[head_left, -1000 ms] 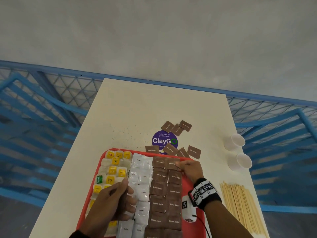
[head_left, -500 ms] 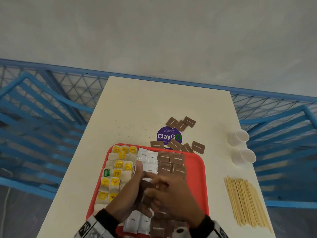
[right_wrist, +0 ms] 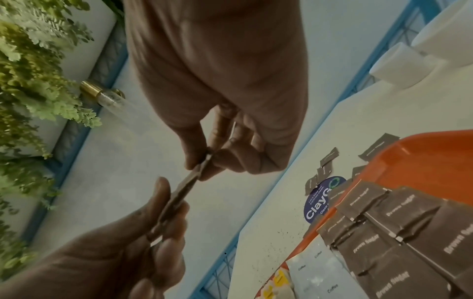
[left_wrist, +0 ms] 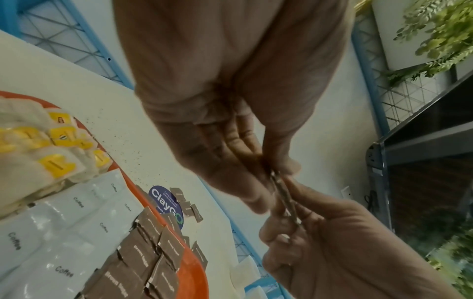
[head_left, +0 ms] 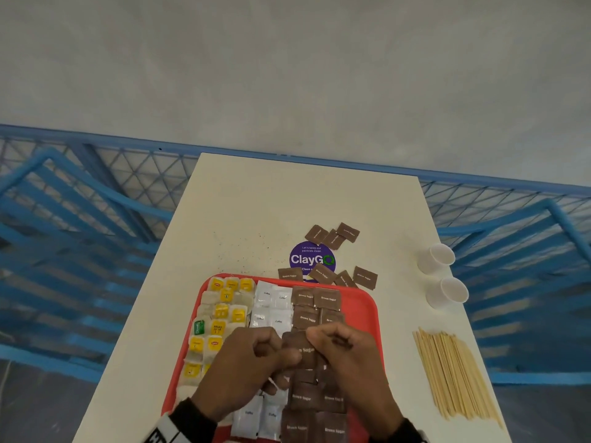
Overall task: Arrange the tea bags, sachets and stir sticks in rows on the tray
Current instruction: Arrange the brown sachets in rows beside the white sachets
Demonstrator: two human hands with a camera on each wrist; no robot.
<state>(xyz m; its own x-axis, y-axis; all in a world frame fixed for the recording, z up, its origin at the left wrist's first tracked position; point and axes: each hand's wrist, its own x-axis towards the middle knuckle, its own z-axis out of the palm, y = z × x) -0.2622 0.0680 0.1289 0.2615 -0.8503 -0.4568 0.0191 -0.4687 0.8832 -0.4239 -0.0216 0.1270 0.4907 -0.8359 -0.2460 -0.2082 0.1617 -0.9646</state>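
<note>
1. Head view: both hands partly hide the brown sugar sachet (head_left: 306,350) held above the red tray (head_left: 367,310); only part of its print reads.
2. Left hand (head_left: 252,362) and right hand (head_left: 347,356) each pinch the sachet with curled fingers (left_wrist: 277,219), at opposite ends.
3. Wrist views show the sachet edge-on, long axis running hand to hand.
4. Stir sticks (head_left: 454,375) lie on the tabletop (head_left: 256,203), pointing away from the person.

Hands hide the middle sachet rows (head_left: 300,398) (tray's (head_left: 367,302) near edge cropped).
</note>
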